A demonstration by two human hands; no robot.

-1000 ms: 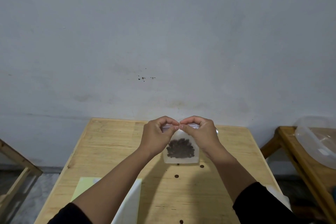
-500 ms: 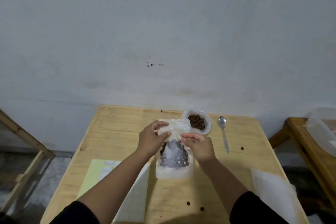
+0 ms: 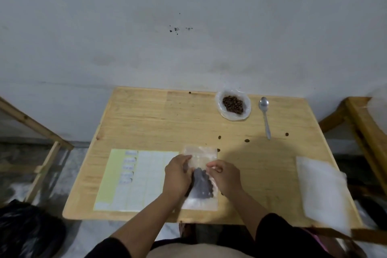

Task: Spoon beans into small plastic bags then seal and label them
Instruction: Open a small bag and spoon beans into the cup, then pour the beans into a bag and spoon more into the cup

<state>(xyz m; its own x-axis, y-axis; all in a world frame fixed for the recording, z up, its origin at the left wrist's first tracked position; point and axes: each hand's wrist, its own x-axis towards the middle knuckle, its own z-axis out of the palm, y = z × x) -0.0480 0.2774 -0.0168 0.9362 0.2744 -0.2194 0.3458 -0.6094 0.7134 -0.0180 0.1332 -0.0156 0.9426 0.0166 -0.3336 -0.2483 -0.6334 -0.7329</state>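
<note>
The bag [image 3: 200,182], held upright above the table a second ago with both hands pinching its top, now lies flat on the table [image 3: 146,123] near the front edge, mouth toward the far edge. The dark beans [image 3: 202,184] sit in its lower half; the upper half is clear film. The left hand [image 3: 178,176] lies on the bag's left side, fingers curled over its edge and pressing it down. The right hand [image 3: 225,176] rests at the bag's right side, thumb and forefinger closed together on the film partway up; motion blur hides how firm the pinch is.

Just left of the bag, touching the left hand's side, a label sheet [image 3: 136,180] lies by the front-left corner. A bowl [image 3: 233,104] of beans stands at the far edge, right of centre, with a spoon [image 3: 265,118] just beside it on the right, handle toward the front. A few loose beans [image 3: 247,140] lie scattered between the bowl and the bag. A stack of empty bags [image 3: 322,190] lies blurred by the front-right corner.
</note>
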